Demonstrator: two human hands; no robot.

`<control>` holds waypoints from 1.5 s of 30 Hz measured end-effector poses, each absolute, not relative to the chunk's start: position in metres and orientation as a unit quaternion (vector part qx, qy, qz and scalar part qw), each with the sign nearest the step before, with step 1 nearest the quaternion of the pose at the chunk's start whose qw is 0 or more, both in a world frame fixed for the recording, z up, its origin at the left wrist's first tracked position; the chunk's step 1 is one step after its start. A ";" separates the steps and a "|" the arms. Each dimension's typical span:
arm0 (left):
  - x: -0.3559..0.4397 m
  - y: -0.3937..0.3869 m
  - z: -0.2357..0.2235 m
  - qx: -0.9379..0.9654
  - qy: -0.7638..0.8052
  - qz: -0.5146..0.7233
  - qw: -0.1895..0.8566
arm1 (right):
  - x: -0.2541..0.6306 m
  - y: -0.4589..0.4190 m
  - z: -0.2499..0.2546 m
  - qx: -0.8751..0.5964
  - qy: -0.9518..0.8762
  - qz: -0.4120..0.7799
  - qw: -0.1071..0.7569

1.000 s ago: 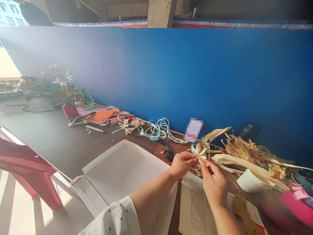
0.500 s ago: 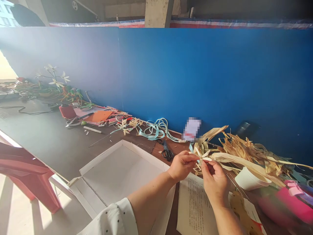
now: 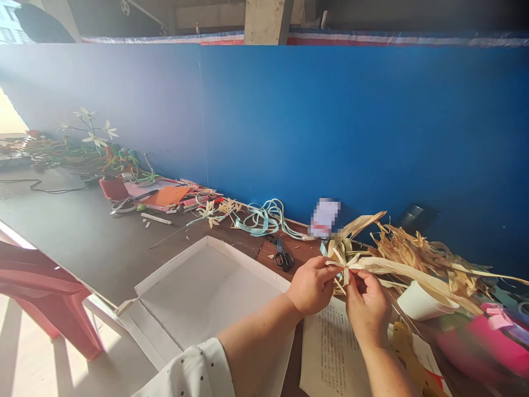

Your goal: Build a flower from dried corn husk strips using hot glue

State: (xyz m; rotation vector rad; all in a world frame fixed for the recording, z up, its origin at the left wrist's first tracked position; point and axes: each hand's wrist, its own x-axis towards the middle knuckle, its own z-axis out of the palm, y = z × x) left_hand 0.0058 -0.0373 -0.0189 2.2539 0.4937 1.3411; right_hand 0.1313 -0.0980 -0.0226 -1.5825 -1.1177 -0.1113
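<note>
Between my two hands is a small pale flower of corn husk strips [image 3: 346, 264], its petals spread out. My left hand [image 3: 313, 284] pinches it from the left, fingertips on a petal. From the right, my right hand [image 3: 367, 300] pinches it near the centre and base, thumb and forefinger together. Just behind the flower lie dried corn husks [image 3: 417, 256], heaped against the blue panel. Black scissors [image 3: 282, 255] rest on the table a little beyond my left hand. A printed sheet [image 3: 330, 347] lies below both hands.
A shallow white box lid [image 3: 177, 286] lies left of my arm. A white cup [image 3: 425, 301] tilts at the right, near a pink item [image 3: 487, 339]. Light blue cord [image 3: 268, 215], husk flowers [image 3: 210, 214] and orange paper [image 3: 168, 196] line the blue panel [image 3: 330, 121]. A red chair [image 3: 49, 298] stands left.
My left hand has shifted slightly right and rolled over at the flower, and its fingers are more curled. The flower's petals show wider apart. The view has turned slightly right.
</note>
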 end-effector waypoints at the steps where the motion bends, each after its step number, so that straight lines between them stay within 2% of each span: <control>1: 0.006 -0.038 -0.019 0.824 0.176 0.486 0.232 | 0.131 -0.098 -0.023 -0.675 -0.473 -0.045 0.564; 11: 0.006 -0.048 -0.015 0.818 0.158 0.472 0.288 | 0.134 -0.100 -0.020 -0.696 -0.411 0.001 0.588; 18: 0.008 -0.049 -0.017 0.804 0.160 0.470 0.326 | 0.136 -0.098 -0.025 -0.649 -0.374 0.093 0.656; 23: 0.008 -0.051 -0.016 0.814 0.188 0.472 0.280 | 0.132 -0.095 -0.024 -0.594 -0.339 0.200 0.701; 27: 0.009 -0.053 -0.015 0.833 0.217 0.449 0.237 | 0.131 -0.093 -0.025 -0.589 -0.341 0.197 0.706; 30: 0.009 -0.057 -0.015 0.837 0.238 0.427 0.245 | 0.132 -0.092 -0.027 -0.589 -0.335 0.196 0.709; 34: 0.013 -0.055 -0.019 0.791 0.254 0.450 0.327 | 0.136 -0.093 -0.028 -0.598 -0.326 0.179 0.710; 39: 0.020 -0.039 -0.026 0.619 0.299 0.484 0.540 | 0.137 -0.095 -0.022 -0.605 -0.318 0.190 0.704; 45: 0.026 -0.034 -0.026 0.529 0.258 0.463 0.663 | 0.119 -0.097 -0.012 -0.596 -0.331 0.245 0.690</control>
